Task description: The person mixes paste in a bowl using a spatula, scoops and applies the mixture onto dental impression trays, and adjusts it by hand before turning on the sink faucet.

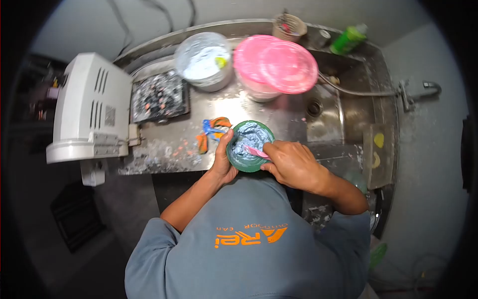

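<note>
Shirt (249, 259), green bowl (244, 166); pink tool (257, 152), partly hidden

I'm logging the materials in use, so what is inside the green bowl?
The green bowl holds pale blue paste and the end of a pink tool gripped by the right hand. The paste hides the bowl's bottom.

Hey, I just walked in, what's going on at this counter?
A person in a grey shirt is working at a metal counter. Their left hand holds a green bowl of bluish paste, and their right hand holds a pink tool dipping into it. Farther back stand an open tub of pale stuff and a pink-topped tub.
</note>
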Demonstrator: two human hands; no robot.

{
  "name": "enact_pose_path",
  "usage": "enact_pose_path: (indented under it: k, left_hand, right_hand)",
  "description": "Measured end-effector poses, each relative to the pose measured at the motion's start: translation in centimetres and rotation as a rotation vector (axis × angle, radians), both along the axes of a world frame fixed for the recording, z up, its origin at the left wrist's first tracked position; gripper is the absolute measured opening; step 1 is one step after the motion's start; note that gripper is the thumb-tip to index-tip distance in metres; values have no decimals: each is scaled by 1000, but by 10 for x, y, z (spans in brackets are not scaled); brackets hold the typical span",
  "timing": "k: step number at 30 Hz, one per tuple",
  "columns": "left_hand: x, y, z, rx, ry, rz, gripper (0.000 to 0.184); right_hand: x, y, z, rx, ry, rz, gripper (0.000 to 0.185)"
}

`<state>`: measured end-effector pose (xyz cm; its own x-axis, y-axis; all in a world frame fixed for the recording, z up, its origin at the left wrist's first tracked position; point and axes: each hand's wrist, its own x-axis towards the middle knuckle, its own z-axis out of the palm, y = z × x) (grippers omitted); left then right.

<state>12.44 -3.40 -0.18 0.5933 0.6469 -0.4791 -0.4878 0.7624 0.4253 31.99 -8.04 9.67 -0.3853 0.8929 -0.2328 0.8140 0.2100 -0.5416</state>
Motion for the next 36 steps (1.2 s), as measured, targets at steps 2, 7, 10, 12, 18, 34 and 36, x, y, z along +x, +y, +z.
enact_pose_path:
  k: [2, 7, 10, 12, 18, 34, 36]
  left_hand:
    - [-31, 5, 3, 75, 5, 108, 59]
    - [-116, 27, 4, 46, -8, 78, 57]
    - [-155, 32, -16, 28, 113, 50, 54]
    - [-173, 31, -23, 60, 189, 81, 51]
    - [-222, 25, -48, 279, 329, 346, 42]
    - [-224, 58, -48, 105, 183, 372, 46]
    - [-211, 59, -53, 103, 221, 409, 48]
  right_hand:
    - [-33, 18, -1, 108, -34, 137, 24]
    - [-120, 67, -4, 566, -78, 545, 14]
    - [-152, 107, -11, 707, -192, 792, 19]
    - [-164, 131, -17, 725, -242, 837, 37]
    - [-198, 126, -22, 304, -483, 530, 53]
    - [-261, 95, -46, 139, -290, 16, 11]
    - [-267, 92, -35, 32, -290, 70, 9]
